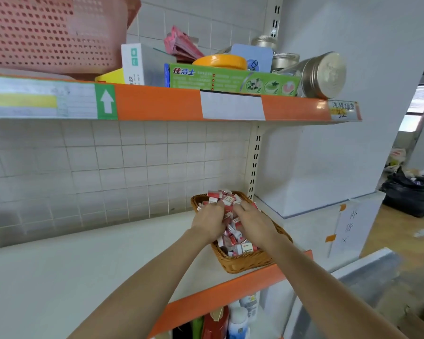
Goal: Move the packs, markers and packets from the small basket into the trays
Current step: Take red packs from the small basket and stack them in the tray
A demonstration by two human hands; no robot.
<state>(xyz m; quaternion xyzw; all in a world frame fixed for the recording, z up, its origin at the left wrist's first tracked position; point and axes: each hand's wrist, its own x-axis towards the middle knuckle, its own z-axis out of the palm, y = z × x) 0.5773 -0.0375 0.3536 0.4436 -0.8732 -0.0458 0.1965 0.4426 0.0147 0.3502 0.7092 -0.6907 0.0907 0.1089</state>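
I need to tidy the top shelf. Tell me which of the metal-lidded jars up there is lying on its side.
The big jar at the shelf's right end: its gold lid faces outward, while the smaller jars behind it stand upright.

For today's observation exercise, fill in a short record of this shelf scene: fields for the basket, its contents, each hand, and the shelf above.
basket: small wicker basket at the right end of the white shelf
contents: heap of small red-and-white packs
left hand: left hand in the heap, fingers curled into the packs
right hand: right hand in the heap, fingers curled into the packs
shelf above: green toothpaste box, pink basket, metal-lidded jar
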